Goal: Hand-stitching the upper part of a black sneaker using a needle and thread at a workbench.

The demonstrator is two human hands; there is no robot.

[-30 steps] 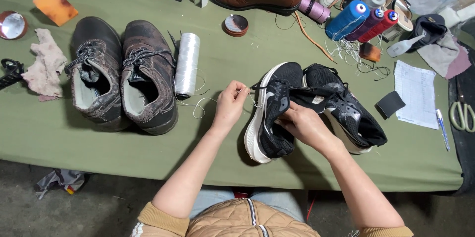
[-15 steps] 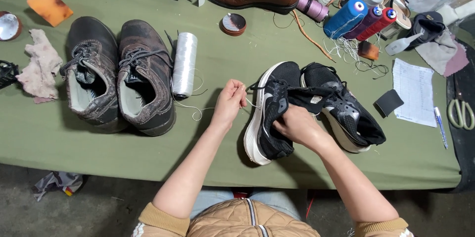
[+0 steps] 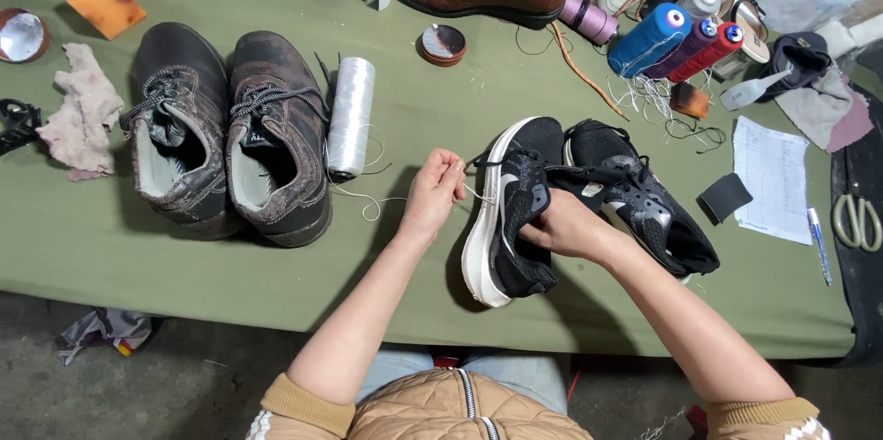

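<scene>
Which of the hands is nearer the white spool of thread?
Left. The left hand pinches thread just right of the white spool of thread; the right hand grips the black sneaker, farther away.

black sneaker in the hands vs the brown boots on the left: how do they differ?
The black sneaker is tipped on its side, white sole edge showing; the brown boots stand upright as a pair, openings up.
The sneaker is gripped by the right hand, with the left hand pinching white thread beside it; the boots lie untouched.
The sneaker looks clean, the boots scuffed and worn.
Shared: both laced, both on the green table.
</scene>
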